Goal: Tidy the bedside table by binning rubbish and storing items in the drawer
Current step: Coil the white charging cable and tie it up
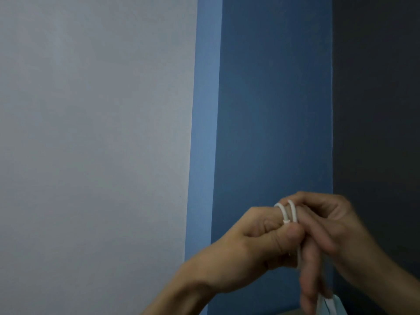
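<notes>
A thin white cable [289, 212] is looped twice over the fingers of my left hand [254, 244], and my left thumb presses it against the fingers. My right hand [329, 235] is closed around the same loops from the right, fingers pointing down. The cable runs down between both hands. A pale blue and white object [329, 303] shows at the bottom edge below my right fingers; I cannot tell what it is. The bedside table, the drawer and the bin are out of view.
A grey wall [91, 133] fills the left half. A blue wall section [272, 110] with a protruding corner stands behind my hands. A dark surface [377, 110] covers the far right.
</notes>
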`<state>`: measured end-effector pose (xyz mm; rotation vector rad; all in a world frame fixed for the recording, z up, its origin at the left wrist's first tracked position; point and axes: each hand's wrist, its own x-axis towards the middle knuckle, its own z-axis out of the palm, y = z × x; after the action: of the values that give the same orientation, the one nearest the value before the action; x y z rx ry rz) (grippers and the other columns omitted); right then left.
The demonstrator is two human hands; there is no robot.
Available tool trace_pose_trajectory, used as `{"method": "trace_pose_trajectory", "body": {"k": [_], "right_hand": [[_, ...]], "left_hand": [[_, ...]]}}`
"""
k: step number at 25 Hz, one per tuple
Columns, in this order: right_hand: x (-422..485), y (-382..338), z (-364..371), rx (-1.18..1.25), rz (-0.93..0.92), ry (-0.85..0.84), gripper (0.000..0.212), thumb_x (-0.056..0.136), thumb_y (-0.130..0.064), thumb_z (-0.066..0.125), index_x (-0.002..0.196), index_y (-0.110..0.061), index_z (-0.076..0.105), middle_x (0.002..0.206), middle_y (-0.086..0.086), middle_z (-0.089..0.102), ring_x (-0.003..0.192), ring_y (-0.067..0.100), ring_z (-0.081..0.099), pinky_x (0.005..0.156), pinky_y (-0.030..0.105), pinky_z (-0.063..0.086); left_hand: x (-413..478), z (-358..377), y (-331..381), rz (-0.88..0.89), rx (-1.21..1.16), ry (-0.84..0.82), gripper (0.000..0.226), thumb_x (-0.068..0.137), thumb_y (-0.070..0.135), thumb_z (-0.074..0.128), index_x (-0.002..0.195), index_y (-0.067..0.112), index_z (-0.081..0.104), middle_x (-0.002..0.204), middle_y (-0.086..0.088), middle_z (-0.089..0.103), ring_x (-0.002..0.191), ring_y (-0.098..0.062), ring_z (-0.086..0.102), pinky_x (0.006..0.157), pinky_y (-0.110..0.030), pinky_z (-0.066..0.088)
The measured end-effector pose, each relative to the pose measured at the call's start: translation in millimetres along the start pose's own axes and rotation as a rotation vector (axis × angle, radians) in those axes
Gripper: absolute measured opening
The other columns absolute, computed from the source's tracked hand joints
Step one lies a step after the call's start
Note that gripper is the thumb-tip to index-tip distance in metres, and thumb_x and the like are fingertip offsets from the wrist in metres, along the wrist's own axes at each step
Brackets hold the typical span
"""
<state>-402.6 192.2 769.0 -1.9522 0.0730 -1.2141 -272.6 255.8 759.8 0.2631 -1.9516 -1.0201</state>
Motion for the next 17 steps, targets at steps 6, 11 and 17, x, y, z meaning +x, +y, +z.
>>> {"method": "trace_pose_trajectory", "body": {"k": [6, 11, 17], "right_hand": [[-23, 22, 16, 0.005, 0.130, 0.125, 0.025, 0.068, -0.006, 0.071, 0.056, -0.028, 0.072, 0.041, -0.005, 0.062, 0.037, 0.003, 0.056, 0.041, 0.014, 0.046], [-49, 15, 14, -0.791, -0.014, -0.071, 0.041, 0.090, -0.036, 0.039, 0.072, -0.069, 0.054, 0.039, -0.019, 0.055, 0.045, -0.013, 0.053, 0.053, -0.002, 0.039], [-51, -29, 2, -1.140, -0.376, -0.084, 0.049, 0.093, -0.048, 0.034, 0.057, -0.035, 0.066, 0.046, -0.029, 0.049, 0.038, -0.007, 0.050, 0.037, 0.014, 0.042]], "left_hand": [[2, -9, -1, 0.013, 0.027, 0.120, 0.022, 0.092, 0.029, 0.044, 0.097, 0.018, 0.062, 0.101, -0.025, 0.062, 0.091, -0.033, 0.062, 0.061, -0.025, 0.053], [-3, -26, 2, 0.006, 0.337, 0.194, 0.029, 0.099, 0.016, 0.032, 0.108, 0.006, 0.058, 0.116, -0.035, 0.059, 0.120, -0.041, 0.056, 0.107, -0.045, 0.042], [-9, -22, -1, -0.148, 0.589, 0.166, 0.030, 0.099, 0.004, 0.034, 0.098, -0.007, 0.062, 0.088, -0.020, 0.064, 0.087, -0.019, 0.062, 0.089, -0.022, 0.047]]}}
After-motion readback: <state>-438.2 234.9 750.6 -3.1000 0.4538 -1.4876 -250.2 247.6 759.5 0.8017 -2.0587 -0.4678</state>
